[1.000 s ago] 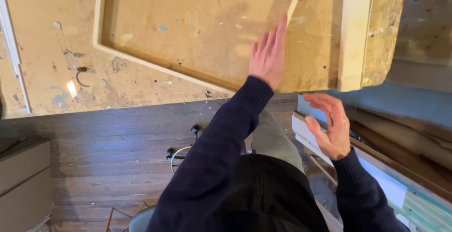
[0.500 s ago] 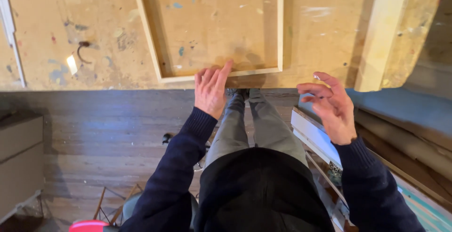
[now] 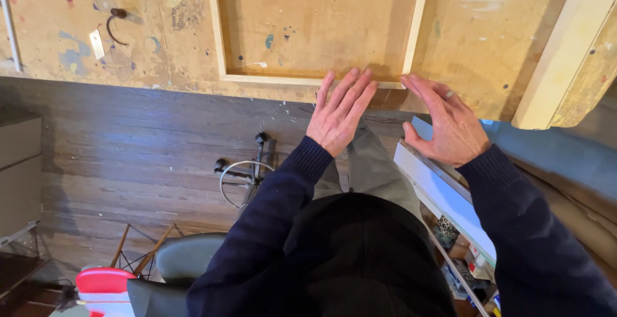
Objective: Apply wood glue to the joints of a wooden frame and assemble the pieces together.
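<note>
A pale wooden frame (image 3: pixel 222 40) lies flat on a paint-spattered plywood worktop (image 3: pixel 128 40). My left hand (image 3: pixel 339 111) reaches forward with fingers straight and together, fingertips touching the frame's near rail. My right hand (image 3: pixel 447 124) hovers flat beside it, fingers spread slightly, fingertips at the frame's near right corner. Neither hand holds anything. Both arms wear dark blue sleeves.
A pale wooden board (image 3: pixel 565 53) lies along the worktop's right end. A dark hook-shaped piece (image 3: pixel 116 24) rests at the upper left. Below are a dark wood floor (image 3: pixel 128 156), a stool with a metal ring (image 3: pixel 247 175), a white shelf edge (image 3: pixel 443 195) and a red object (image 3: pixel 103 281).
My view has shifted so the frame sits squarer and closer. Both hands came down to the frame's near rail, and the right hand has flattened from a curled pose.
</note>
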